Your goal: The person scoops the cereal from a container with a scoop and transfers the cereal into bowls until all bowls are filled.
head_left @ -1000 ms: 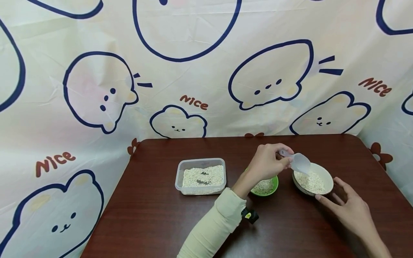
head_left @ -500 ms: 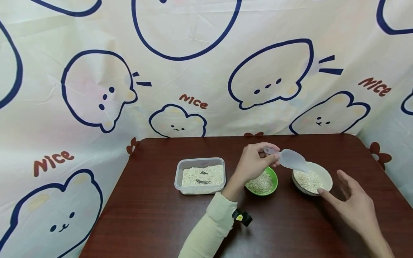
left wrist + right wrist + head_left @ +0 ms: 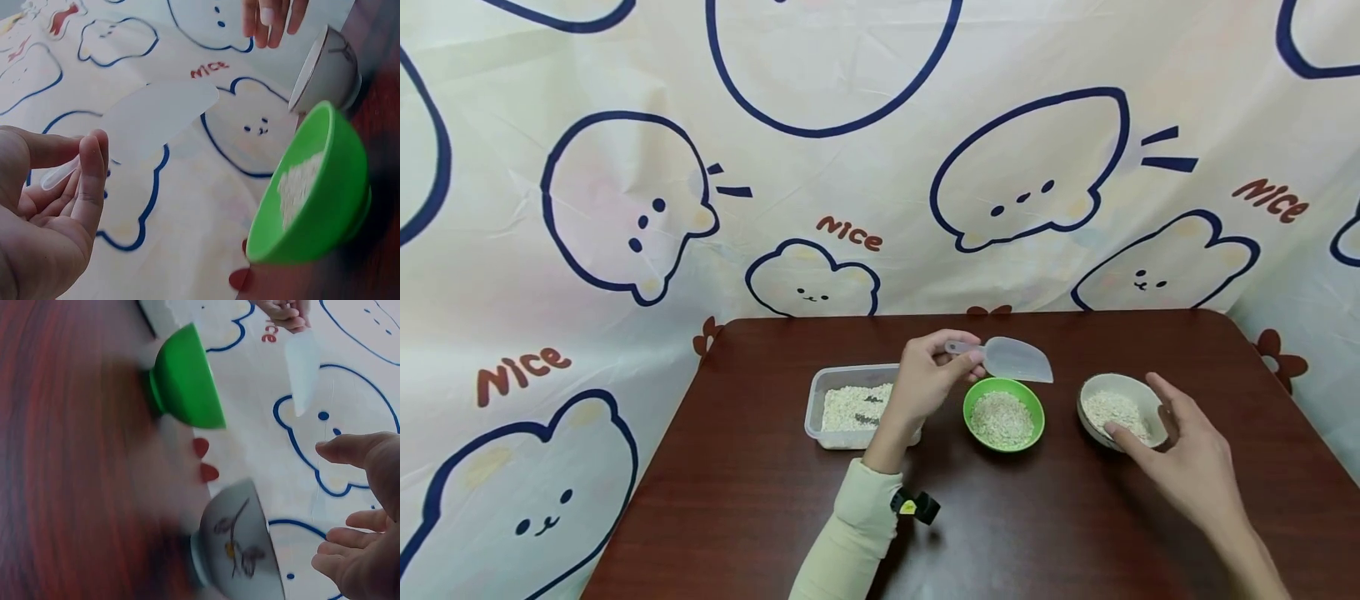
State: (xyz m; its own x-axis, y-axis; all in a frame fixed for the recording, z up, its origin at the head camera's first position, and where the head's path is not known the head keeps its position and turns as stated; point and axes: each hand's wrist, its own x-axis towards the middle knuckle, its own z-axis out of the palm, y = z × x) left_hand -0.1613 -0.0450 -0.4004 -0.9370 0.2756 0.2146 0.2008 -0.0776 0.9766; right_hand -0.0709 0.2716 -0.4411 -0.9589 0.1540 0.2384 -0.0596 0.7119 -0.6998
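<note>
My left hand [image 3: 919, 377] pinches the handle of a translucent plastic scoop [image 3: 1019, 360], which is held up at the far side of a green bowl [image 3: 350, 162]. Pale flakes that look like oats [image 3: 1002, 419] lie in that bowl. To its right stands a white bowl [image 3: 240, 550] with a flower pattern outside, also holding pale flakes [image 3: 1111, 410]. My right hand [image 3: 1191, 458] hovers by the white bowl's right side, thumb and fingers spread. In the right wrist view it appears apart from the bowl.
A clear plastic box [image 3: 829, 441] of pale flakes with some dark bits stands left of the green bowl, partly behind my left forearm. Everything sits on a dark brown wooden table [image 3: 1037, 533]. A cartoon-printed cloth [image 3: 910, 183] hangs behind it.
My left hand has moved left with the scoop, from over the white bowl to beyond the green bowl. My right hand has lifted from the white bowl's side and shifted slightly left.
</note>
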